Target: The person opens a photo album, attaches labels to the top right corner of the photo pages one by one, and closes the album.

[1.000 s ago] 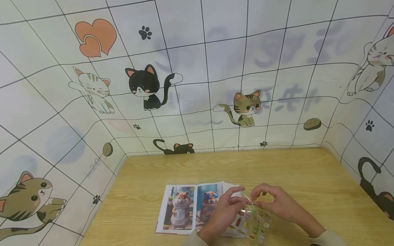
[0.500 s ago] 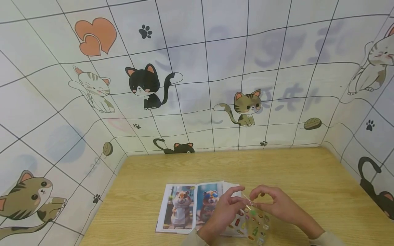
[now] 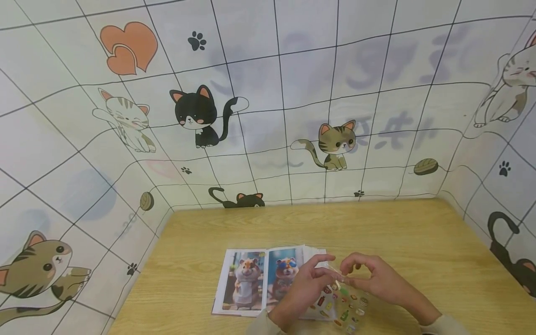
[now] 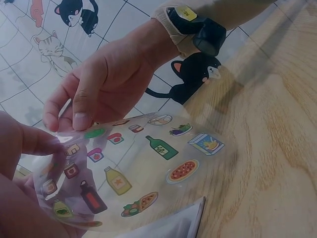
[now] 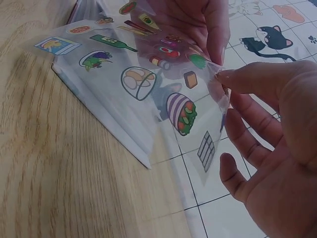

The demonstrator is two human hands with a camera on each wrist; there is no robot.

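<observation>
A clear sticker sheet [image 3: 344, 304] printed with small food and bottle pictures hangs between my hands, over the right side of an open photo book [image 3: 222, 288]. My left hand [image 3: 303, 291] pinches the sheet's upper edge between thumb and finger. Close beside it, my right hand [image 3: 378, 280] pinches the same edge. In the right wrist view, the right hand's [image 5: 277, 129] thumb and index finger meet at the sheet's [image 5: 114, 62] edge, with the other fingers loosely bent. In the left wrist view, the sheet [image 4: 143, 168] bows slightly, and the left fingers show partly through it.
The book lies on a wooden table [image 3: 201, 232], its pages showing animal pictures [image 3: 245, 284]. Part of its right side is hidden under the left hand and sheet. Cat-patterned wall coverings [image 3: 272, 116] rise behind the table and at both sides.
Both hands stay almost in place, pinching the sticker sheet. The sheet's lower part has shifted slightly left and its upper edge has tilted a little. The head view has dipped slightly.
</observation>
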